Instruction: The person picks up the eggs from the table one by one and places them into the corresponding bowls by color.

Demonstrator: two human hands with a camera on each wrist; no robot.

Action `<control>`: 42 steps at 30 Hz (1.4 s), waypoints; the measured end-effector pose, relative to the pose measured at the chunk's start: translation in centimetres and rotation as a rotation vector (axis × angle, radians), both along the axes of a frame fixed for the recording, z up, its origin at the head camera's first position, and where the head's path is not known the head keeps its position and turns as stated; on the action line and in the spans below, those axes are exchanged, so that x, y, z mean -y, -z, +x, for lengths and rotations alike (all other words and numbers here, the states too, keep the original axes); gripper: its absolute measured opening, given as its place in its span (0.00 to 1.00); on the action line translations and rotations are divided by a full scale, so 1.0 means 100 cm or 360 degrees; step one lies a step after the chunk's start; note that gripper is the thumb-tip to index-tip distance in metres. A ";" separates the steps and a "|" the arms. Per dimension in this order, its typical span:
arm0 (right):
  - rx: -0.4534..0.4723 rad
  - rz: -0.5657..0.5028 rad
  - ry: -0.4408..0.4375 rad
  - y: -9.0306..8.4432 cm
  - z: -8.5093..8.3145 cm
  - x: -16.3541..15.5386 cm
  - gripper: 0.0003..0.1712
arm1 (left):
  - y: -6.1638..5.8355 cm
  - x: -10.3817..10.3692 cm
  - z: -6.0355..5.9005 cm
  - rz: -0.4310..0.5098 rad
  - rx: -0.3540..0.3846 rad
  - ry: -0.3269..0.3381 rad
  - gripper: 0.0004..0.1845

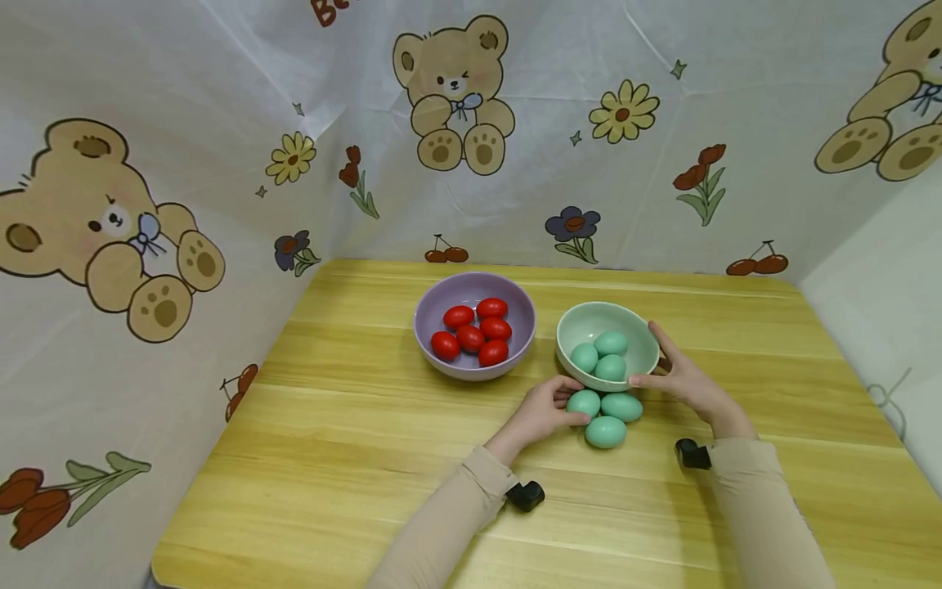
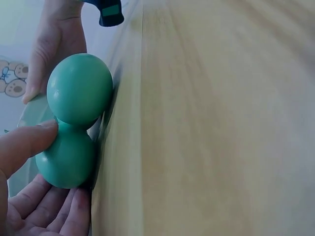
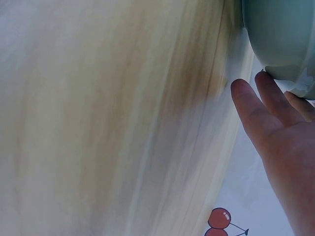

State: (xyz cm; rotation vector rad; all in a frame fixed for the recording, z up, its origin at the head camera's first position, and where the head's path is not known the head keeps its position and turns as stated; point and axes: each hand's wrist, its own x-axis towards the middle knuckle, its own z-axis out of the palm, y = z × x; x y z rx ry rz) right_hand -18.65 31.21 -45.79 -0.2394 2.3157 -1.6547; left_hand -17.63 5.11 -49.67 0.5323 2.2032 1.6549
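Note:
A light green bowl (image 1: 570,343) with several pale green eggs inside stands right of centre on the table. My right hand (image 1: 695,386) holds this bowl by its right side, the thumb at the near rim and the fingers round the outer wall. Just in front of the bowl lie three more green eggs. My left hand (image 1: 543,415) pinches the leftmost egg (image 2: 66,160) between thumb and fingers, low at the tabletop. Close against it are another green egg (image 1: 621,406) and the nearest green egg (image 1: 607,432).
To the left of the green bowl stands a purple bowl (image 1: 474,374) holding several red eggs (image 1: 471,339). The wooden table (image 1: 331,458) meets a white cloth backdrop (image 1: 545,49) printed with bears and flowers along its back and left. Black wrist-camera mounts (image 1: 526,496) stick out beside both cuffs.

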 end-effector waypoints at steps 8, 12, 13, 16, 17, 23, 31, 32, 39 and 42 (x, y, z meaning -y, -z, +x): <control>0.0001 0.0004 -0.0003 0.000 0.002 0.000 0.60 | 0.001 -0.001 0.002 -0.0082 -0.0076 0.0020 0.23; 0.0002 -0.0001 0.0004 0.001 0.002 0.001 0.60 | 0.002 0.000 0.001 -0.0096 -0.0109 0.0042 0.23; 0.0001 -0.0001 0.0005 0.001 0.002 0.001 0.60 | 0.002 0.000 0.001 -0.0104 -0.0115 0.0047 0.23; -0.0007 -0.0008 0.0007 0.001 0.001 0.001 0.60 | 0.002 0.000 0.001 -0.0134 -0.0139 0.0060 0.24; -0.0008 -0.0012 0.0007 0.001 0.001 0.001 0.60 | 0.001 0.000 0.001 -0.0145 -0.0144 0.0064 0.24; -0.0015 -0.0022 0.0003 0.002 0.001 0.001 0.60 | 0.002 0.002 0.001 -0.0121 -0.0133 0.0055 0.24; -0.0019 -0.0045 -0.0005 0.002 0.001 0.001 0.59 | 0.001 0.004 0.001 -0.0038 -0.0089 -0.0017 0.25; -0.0018 -0.0047 -0.0005 0.002 0.001 0.001 0.59 | 0.001 0.005 0.001 -0.0034 -0.0089 -0.0024 0.25; -0.0020 -0.0045 -0.0006 0.001 0.001 0.001 0.59 | -0.004 0.008 0.001 -0.0016 -0.0073 -0.0040 0.25; -0.0025 -0.0041 -0.0005 0.001 0.001 0.001 0.59 | -0.005 0.010 0.001 0.0011 -0.0060 -0.0031 0.25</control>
